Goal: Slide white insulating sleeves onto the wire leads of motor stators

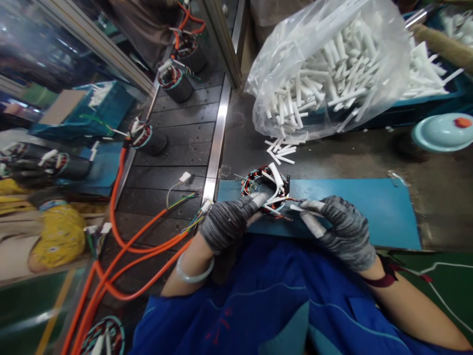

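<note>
A motor stator (264, 190) with red, black and light-blue windings lies on a blue mat in front of me. White sleeves and loose wire ends stick out of its top. My left hand (234, 217), in a grey striped glove with pale fingertips, grips the stator's near left edge, thumb and fingers closed at its white sleeves. To the right of the stator, my right hand (338, 229), gloved alike, pinches a thin white sleeve (295, 208) between thumb and forefinger. A dark wire end from the stator reaches close to those fingertips.
A clear bag (325, 74) of white sleeves stands at the back, with several loose sleeves (281, 150) before it. A light-blue lidded container (443, 133) is at right. Left, a slatted conveyor (173, 162) carries stators and orange cables (148, 246). Another person's yellow sleeve (61, 236) shows far left.
</note>
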`<state>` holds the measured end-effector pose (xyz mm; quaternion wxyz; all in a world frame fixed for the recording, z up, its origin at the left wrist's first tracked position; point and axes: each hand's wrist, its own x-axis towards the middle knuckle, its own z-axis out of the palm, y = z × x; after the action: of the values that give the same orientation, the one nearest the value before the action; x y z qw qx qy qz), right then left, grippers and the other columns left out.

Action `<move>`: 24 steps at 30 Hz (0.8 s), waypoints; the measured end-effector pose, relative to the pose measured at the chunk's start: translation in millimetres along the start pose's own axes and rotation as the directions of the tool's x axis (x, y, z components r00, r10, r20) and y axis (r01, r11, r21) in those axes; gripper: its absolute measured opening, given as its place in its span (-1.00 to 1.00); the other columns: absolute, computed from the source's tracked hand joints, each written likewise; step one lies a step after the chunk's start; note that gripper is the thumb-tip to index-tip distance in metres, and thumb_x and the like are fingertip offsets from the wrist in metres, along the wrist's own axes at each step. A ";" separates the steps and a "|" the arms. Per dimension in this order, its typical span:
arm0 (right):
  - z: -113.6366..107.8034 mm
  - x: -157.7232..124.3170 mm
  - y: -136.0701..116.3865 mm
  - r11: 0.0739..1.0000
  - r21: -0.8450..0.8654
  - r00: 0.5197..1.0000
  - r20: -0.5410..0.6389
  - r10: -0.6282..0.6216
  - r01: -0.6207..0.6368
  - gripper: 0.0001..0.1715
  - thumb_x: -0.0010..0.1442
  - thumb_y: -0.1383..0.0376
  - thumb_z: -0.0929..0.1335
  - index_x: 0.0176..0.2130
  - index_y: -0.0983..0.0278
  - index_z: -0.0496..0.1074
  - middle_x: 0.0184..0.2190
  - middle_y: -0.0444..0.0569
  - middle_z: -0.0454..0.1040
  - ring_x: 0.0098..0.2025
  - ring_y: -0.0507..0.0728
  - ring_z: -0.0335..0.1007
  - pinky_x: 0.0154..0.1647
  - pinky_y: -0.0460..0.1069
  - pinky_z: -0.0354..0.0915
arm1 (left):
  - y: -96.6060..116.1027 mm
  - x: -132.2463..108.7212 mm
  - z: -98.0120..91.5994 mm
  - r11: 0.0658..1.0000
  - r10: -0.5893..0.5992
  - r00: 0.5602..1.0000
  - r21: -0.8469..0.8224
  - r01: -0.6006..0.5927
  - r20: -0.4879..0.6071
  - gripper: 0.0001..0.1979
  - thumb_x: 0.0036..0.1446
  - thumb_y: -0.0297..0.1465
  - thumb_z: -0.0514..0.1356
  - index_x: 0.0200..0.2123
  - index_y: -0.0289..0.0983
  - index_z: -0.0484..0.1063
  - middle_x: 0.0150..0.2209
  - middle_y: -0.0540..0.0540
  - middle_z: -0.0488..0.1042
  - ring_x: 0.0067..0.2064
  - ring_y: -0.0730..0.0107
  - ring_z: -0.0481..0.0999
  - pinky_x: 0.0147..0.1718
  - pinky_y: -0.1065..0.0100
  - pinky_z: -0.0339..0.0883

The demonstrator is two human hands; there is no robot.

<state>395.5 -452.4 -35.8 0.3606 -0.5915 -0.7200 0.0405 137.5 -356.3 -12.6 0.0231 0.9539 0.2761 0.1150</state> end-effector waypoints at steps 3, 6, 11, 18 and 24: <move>-3.6 -6.2 -4.0 0.998 0.054 0.999 -0.016 0.044 -0.043 -0.85 0.27 0.29 0.41 -0.13 0.17 0.56 -0.38 -0.05 0.57 -0.36 0.14 0.53 -0.32 0.02 0.44 | 0.7 0.2 -1.0 1.000 -0.025 0.999 -0.001 0.025 0.030 -0.64 0.42 -0.30 0.06 0.14 -0.26 0.49 0.03 -0.16 0.62 -0.07 0.28 0.67 -0.16 0.40 0.59; -2.8 -14.3 -9.5 0.976 0.143 0.984 -0.047 0.172 -0.164 -0.87 0.26 0.24 0.40 -0.19 0.18 0.57 -0.37 -0.08 0.60 -0.38 0.13 0.56 -0.34 0.00 0.46 | 1.3 -0.4 -1.0 0.999 -0.030 0.999 0.013 0.030 0.035 -0.64 0.42 -0.28 0.06 0.14 -0.24 0.49 0.03 -0.13 0.62 -0.06 0.28 0.67 -0.15 0.40 0.58; 9.1 -27.8 -14.9 0.876 0.368 0.942 -0.006 0.337 -0.311 -0.88 0.26 0.25 0.41 -0.19 0.18 0.57 -0.34 -0.12 0.65 -0.38 0.12 0.60 -0.38 -0.05 0.49 | 5.4 -3.2 0.6 0.998 -0.040 0.999 0.050 0.041 -0.023 -0.67 0.41 -0.32 0.07 0.13 -0.28 0.47 0.03 -0.09 0.62 -0.04 0.27 0.67 -0.13 0.43 0.57; 21.6 -42.4 -9.7 0.896 0.372 0.967 0.014 0.254 -0.241 -0.79 0.26 0.29 0.43 -0.08 0.12 0.57 -0.27 -0.14 0.62 -0.28 0.06 0.58 -0.25 -0.07 0.47 | 21.5 -14.2 17.1 0.992 -0.109 0.978 0.038 0.118 -0.180 -0.58 0.28 -0.21 0.26 0.11 -0.32 0.44 0.05 -0.24 0.60 -0.08 0.19 0.68 -0.35 0.36 0.55; 21.1 -52.2 2.0 0.838 0.375 0.908 0.030 0.417 -0.397 -0.79 0.23 0.25 0.46 -0.09 0.11 0.57 -0.20 -0.13 0.63 -0.19 0.09 0.58 -0.10 -0.01 0.47 | 29.9 -14.2 26.5 0.987 -0.084 0.964 0.113 0.115 -0.252 -0.77 0.28 -0.26 0.27 -0.03 -0.16 0.52 0.01 -0.14 0.63 -0.41 0.30 0.66 -0.58 0.37 0.35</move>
<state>387.3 -490.0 -77.0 0.4682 -0.6523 -0.5471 0.2365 147.6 -388.6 -38.1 -0.0661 0.9167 0.3313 0.2133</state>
